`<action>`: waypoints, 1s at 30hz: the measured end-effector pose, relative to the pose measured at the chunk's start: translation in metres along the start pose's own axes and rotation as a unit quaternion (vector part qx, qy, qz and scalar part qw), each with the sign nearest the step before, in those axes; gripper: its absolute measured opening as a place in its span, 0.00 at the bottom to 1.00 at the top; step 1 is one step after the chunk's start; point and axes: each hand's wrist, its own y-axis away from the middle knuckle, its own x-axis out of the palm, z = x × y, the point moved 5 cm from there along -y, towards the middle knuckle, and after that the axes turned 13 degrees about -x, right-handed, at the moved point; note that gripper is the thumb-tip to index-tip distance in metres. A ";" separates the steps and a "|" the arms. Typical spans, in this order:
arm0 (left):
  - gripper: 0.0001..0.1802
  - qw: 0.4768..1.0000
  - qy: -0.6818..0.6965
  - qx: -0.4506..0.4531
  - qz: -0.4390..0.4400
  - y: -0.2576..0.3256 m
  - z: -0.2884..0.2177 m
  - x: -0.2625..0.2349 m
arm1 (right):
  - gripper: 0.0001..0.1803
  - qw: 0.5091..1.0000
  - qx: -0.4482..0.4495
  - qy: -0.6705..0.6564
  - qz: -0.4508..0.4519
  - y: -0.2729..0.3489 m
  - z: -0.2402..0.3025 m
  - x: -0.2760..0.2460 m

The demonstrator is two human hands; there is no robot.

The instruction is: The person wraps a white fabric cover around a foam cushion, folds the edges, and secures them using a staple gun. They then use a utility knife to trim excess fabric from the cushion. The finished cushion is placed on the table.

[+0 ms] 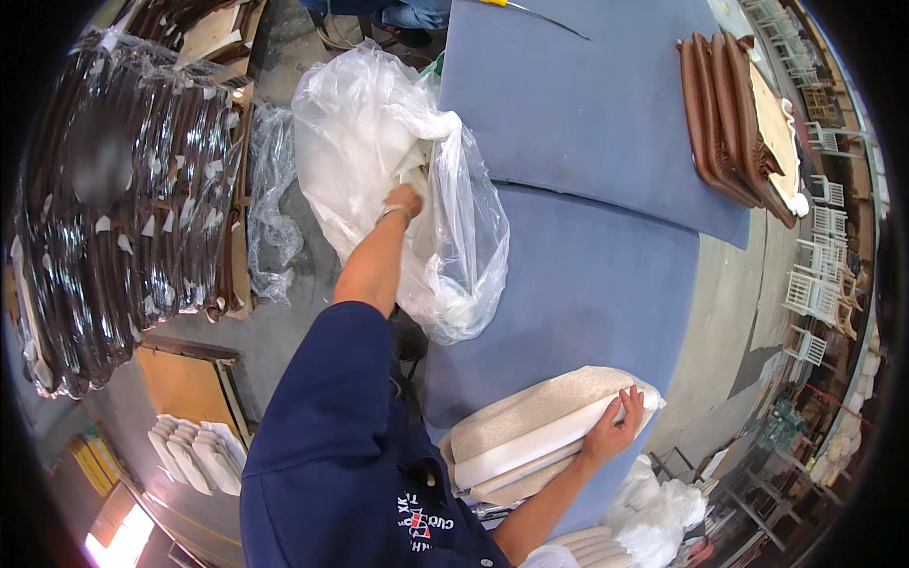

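Observation:
My left hand (404, 199) reaches into the mouth of a large clear plastic bag (346, 142) that hangs at the table's left edge. Its fingers are curled in among white pieces (417, 185) inside; what exactly they grip is hidden. At the near end of the blue-grey table, my right hand (614, 431) rests on the right end of a long padded piece, fingers stretched out and slightly apart. That piece has beige speckled fabric (516, 402) spread on both sides of a white strip (535, 440), which looks like foam.
Brown upholstered pads (724, 118) are stacked at the table's far right. Plastic-wrapped brown pads (133, 199) fill the left side. Light-coloured cushions (194, 454) lie at lower left, and crumpled clear plastic (653, 502) sits at lower right. Another person's leg (417, 13) shows at the top.

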 end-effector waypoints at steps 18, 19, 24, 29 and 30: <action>0.31 0.832 0.332 0.301 0.326 0.389 -0.056 -0.030 | 0.12 0.941 -0.032 -0.216 -0.259 -0.003 -0.010 0.023; 0.33 0.815 0.286 0.332 0.380 0.430 -0.074 -0.001 | 0.10 0.922 -0.009 -0.267 -0.281 -0.007 -0.002 0.023; 0.41 0.831 0.034 0.366 0.417 0.527 -0.120 0.080 | 0.12 0.778 0.148 -0.475 -0.385 0.013 -0.030 -0.004; 0.44 0.792 -0.032 0.473 0.385 0.555 -0.109 0.126 | 0.21 0.915 0.240 -0.121 -0.303 0.032 -0.085 -0.044; 0.45 0.791 -0.068 0.483 0.370 0.566 -0.115 0.129 | 0.22 0.933 0.248 -0.021 -0.258 0.033 -0.099 -0.044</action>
